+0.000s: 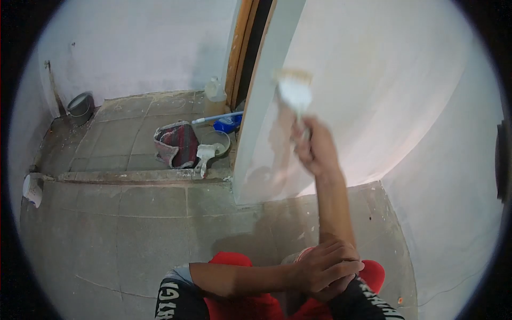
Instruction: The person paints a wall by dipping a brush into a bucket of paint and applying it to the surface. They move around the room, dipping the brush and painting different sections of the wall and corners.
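My right hand (314, 144) is raised in front of the white wall (384, 69), its fingers closed round the handle of a wide paintbrush (296, 95). The brush is blurred, with a whitish body and tan bristles pointing up; they overlap the wall near its left edge. Lower down, my left hand (329, 269) lies across my right forearm near the elbow, fingers wrapped over it. Behind that hand a pale container (295, 258) shows only in part between my red-clad knees.
Beyond a low sill (133, 176) lie a second brush (206, 154), a round bowl (223, 141), a folded dark-red cloth (181, 143), a blue item (228, 124) and a jug (215, 95). A dark bucket (80, 109) stands far left; a white tub (33, 190) is nearer. A wooden door frame (240, 48) borders the wall.
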The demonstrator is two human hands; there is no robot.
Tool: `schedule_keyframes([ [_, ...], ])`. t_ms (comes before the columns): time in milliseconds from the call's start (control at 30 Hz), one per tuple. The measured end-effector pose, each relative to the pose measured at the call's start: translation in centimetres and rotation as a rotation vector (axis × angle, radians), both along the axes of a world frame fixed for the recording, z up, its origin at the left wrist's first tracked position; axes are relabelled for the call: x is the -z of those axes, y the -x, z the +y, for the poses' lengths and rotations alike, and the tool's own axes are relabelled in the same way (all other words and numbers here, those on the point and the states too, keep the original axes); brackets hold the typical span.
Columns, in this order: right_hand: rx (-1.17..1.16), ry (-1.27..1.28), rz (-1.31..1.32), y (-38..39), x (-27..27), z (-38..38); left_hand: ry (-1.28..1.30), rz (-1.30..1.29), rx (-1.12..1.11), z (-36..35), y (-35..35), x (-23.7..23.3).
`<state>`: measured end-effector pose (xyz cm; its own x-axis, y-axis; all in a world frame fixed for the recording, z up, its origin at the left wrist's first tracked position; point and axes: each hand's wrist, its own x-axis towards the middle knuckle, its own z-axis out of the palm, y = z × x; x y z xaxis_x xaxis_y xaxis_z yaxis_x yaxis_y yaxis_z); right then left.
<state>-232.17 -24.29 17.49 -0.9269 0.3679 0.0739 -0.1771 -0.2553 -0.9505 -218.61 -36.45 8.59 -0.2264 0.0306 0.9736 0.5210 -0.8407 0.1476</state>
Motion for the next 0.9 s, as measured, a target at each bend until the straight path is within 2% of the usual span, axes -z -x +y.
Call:
schedule_keyframes([
  [67,0.038,0.139,-0.159,-0.8,5.0,-0.6,0.000,0.010,0.003,-0.2,0.1,-0.1],
  [133,0.074,0.156,-0.294,-1.4,10.1,-1.2,0.006,0.017,0.012,-0.4,0.0,0.0],
  [200,-0.022,0.326,-0.419,-1.6,16.5,0.0,0.051,0.029,0.024,-0.5,-0.1,0.4],
  [233,-0.016,0.323,-0.418,-1.8,18.4,0.7,0.047,0.029,0.028,-0.5,-0.2,0.5],
  [300,-0.139,0.436,-0.651,-1.8,20.3,2.0,0.062,0.052,0.027,-0.4,-0.1,0.7],
  [367,-0.086,0.323,-0.587,-1.7,16.2,2.6,0.061,0.050,0.026,-0.7,0.1,0.7],
  [467,0.115,0.162,-0.421,-0.7,5.3,2.0,0.068,0.045,0.025,-0.8,0.3,0.7],
  [533,0.043,0.201,-0.298,-0.5,-0.5,2.2,0.068,0.044,0.025,-0.6,0.3,1.0],
  [600,0.035,-0.015,-0.229,-1.6,-5.6,1.5,0.062,0.012,0.028,-0.3,0.3,1.2],
  [667,0.019,-0.126,-0.054,-2.1,-10.3,1.3,0.058,-0.006,0.021,-0.1,0.3,1.0],
  [700,-0.024,-0.034,0.016,-1.9,-12.4,1.2,0.058,-0.021,0.011,-0.1,0.4,0.9],
  [733,-0.065,0.059,0.087,-1.7,-14.2,1.2,0.061,-0.022,0.018,0.1,0.5,0.9],
  [833,-0.035,-0.124,0.330,-2.1,-16.9,1.5,0.072,-0.006,0.055,0.2,0.9,1.1],
  [900,-0.014,-0.111,0.311,-1.7,-16.6,2.0,0.087,-0.005,0.048,0.3,1.3,1.1],
])
